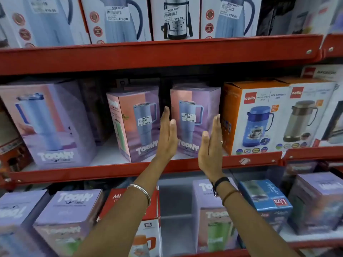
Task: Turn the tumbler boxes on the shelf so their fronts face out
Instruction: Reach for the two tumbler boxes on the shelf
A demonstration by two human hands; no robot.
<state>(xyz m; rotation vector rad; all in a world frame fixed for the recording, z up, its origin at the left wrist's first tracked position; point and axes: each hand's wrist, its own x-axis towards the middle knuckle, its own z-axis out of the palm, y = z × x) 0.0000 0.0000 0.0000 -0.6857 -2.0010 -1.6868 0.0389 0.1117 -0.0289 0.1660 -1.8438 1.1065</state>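
Three purple and pink tumbler boxes stand on the middle red shelf. The right tumbler box shows its front with a blue tumbler picture and a price sticker. My left hand is flat and upright at its left side, my right hand flat in front of its right edge; neither hand grips it. The middle tumbler box stands turned at an angle, one corner forward. The large left tumbler box is also angled.
Orange and white flask boxes stand tight against the right tumbler box. A gap lies between the middle and right boxes. Jug boxes fill the upper shelf. More tumbler boxes and other cartons sit on the lower shelf under my arms.
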